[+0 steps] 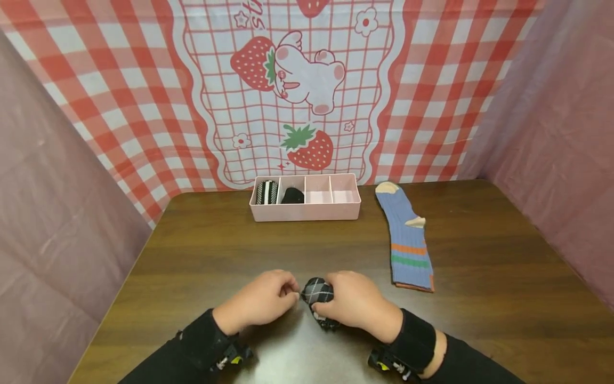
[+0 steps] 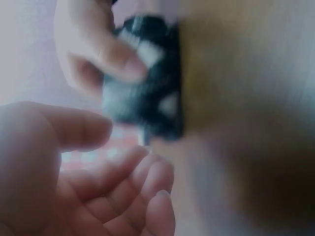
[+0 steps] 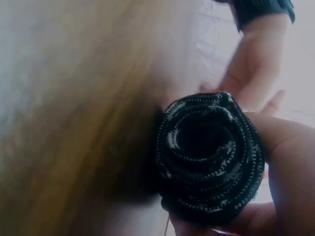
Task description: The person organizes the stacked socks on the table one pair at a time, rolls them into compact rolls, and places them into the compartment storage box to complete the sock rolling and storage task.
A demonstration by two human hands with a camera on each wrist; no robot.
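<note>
My right hand [image 1: 357,298] grips a rolled-up sock [image 1: 317,291] in black and grey plaid, low over the front of the table. Its thumb lies across the roll in the left wrist view. Seen end-on in the right wrist view, the roll [image 3: 209,162] shows coiled layers with pale stitching. My left hand [image 1: 266,296] is just left of the roll, fingers loosely bent, thumb and fingertips apart with nothing between them. In the left wrist view its fingers [image 2: 157,177] are right below the sock's edge.
A pink box [image 1: 304,213] with several compartments stands at the table's back edge. A striped rolled sock [image 1: 267,193] fills its leftmost compartment, a black rolled sock [image 1: 292,196] the one beside it. To the right lies a flat blue sock [image 1: 408,237] with orange and green stripes.
</note>
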